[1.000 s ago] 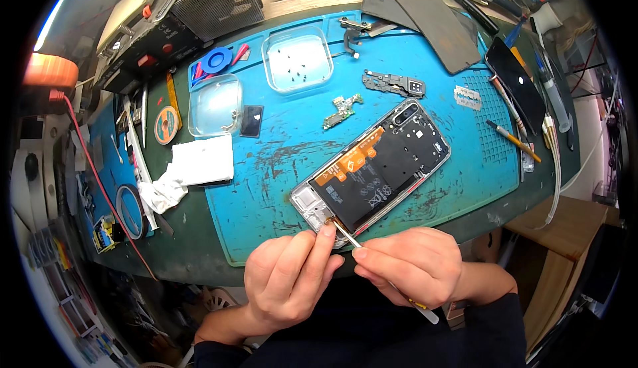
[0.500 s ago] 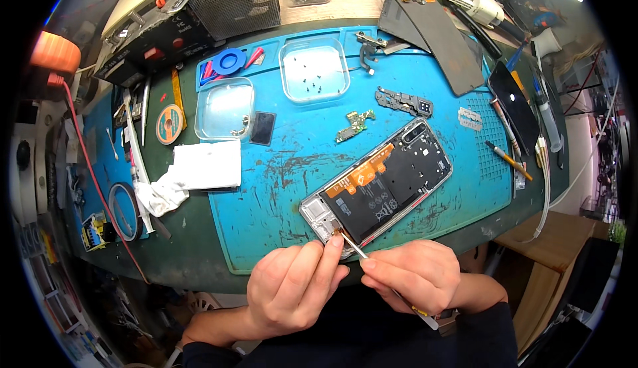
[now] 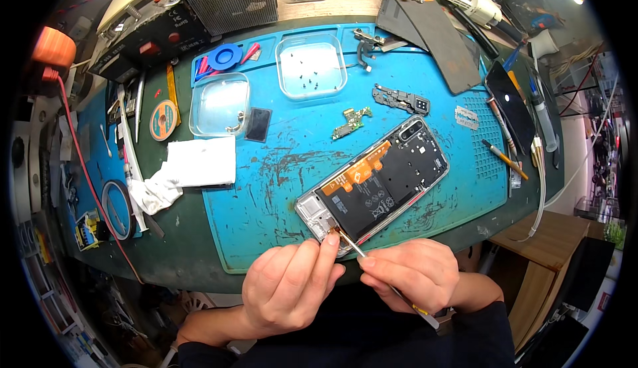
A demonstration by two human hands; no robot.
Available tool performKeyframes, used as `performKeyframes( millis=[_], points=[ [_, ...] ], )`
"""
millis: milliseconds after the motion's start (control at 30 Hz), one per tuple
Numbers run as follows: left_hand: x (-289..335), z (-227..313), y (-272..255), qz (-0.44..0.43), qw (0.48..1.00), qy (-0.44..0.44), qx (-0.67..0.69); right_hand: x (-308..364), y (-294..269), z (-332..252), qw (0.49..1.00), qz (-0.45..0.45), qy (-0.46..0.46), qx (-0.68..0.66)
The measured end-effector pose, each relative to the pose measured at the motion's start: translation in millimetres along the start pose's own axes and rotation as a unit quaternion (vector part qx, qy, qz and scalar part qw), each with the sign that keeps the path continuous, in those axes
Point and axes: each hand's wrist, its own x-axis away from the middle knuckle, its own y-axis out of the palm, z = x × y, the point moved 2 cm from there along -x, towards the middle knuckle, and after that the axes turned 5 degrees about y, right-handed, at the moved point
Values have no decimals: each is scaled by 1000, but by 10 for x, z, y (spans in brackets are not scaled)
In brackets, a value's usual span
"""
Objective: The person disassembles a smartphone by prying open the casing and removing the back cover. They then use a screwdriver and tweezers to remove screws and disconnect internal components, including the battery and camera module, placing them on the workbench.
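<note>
An opened smartphone (image 3: 405, 185) lies aslant on the blue mat, its black battery (image 3: 352, 202) and orange flex cable (image 3: 359, 174) exposed. At its near left end, my left hand (image 3: 286, 285) has its fingers drawn together, and the index fingertip presses beside a small brown piece (image 3: 334, 229). Whether those fingers pinch anything is hidden. My right hand (image 3: 419, 275) grips a slim metal tool (image 3: 352, 243) whose tip touches the same spot. Beyond the phone rest a green circuit board (image 3: 351, 123) and a dark bracket (image 3: 401, 100) with a camera cover.
On the mat (image 3: 279, 168) stand a clear tray (image 3: 312, 65) of small screws and another clear tray (image 3: 219, 105). A white cloth (image 3: 199, 162) and a solder spool (image 3: 164, 120) lie left. At right are a razor blade (image 3: 466, 118), a yellow-handled tool (image 3: 505, 160) and another phone (image 3: 510, 105).
The whole view has shifted slightly, so everything appears a little farther left. Both hands and the metal tool keep nearly the same place at the phone's end.
</note>
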Motion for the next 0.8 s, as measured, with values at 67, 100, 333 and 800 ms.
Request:
performKeyframes(
  millis=[67, 100, 333, 800],
  points=[
    [2, 1, 2, 0, 1000, -1, -1, 5, 0, 4, 1000, -3, 1, -3],
    [4, 4, 4, 1, 1000, -3, -1, 1, -4, 4, 1000, -7, 2, -3],
    [5, 9, 12, 2, 1000, -5, -4, 7, 6, 2, 1000, -3, -1, 1],
    [4, 6, 14, 2, 1000, 3, -10, 4, 29, 8, 1000, 4, -17, 17]
  ],
)
